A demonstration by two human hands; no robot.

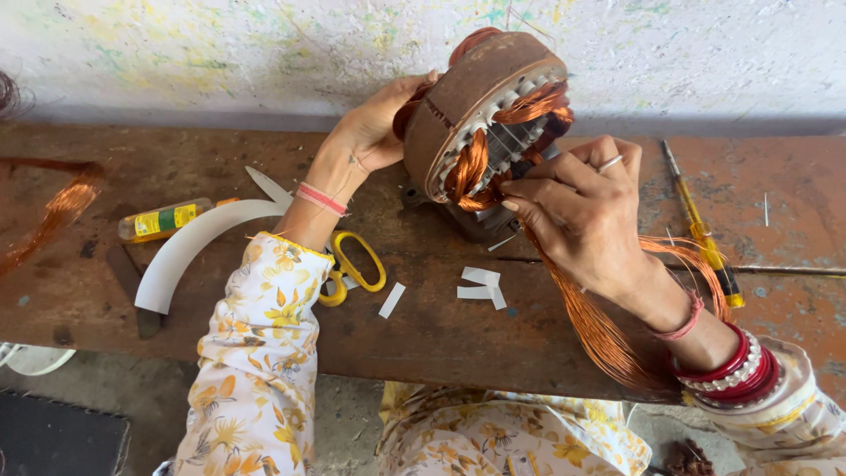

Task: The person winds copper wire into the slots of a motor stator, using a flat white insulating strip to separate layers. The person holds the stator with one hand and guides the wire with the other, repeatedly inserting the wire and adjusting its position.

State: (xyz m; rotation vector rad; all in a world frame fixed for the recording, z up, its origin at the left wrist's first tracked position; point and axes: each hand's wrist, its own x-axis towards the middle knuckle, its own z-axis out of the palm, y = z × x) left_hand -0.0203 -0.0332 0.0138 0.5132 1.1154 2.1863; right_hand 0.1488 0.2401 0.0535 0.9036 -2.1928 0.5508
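Notably, left hand [374, 128]: braces tilted motor stator [480, 110] at bench [441, 326] back edge
Right hand [573, 211]: fingers pinched on copper wire [599, 326], feeding slots

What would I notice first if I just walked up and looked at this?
A big rusty motor ring stuffed with shiny copper wire, tipped up at the top middle. The left hand steadies its back while the right hand pinches wire at the front. Yellow scissors lie on the wooden bench below, a yellow screwdriver at right.
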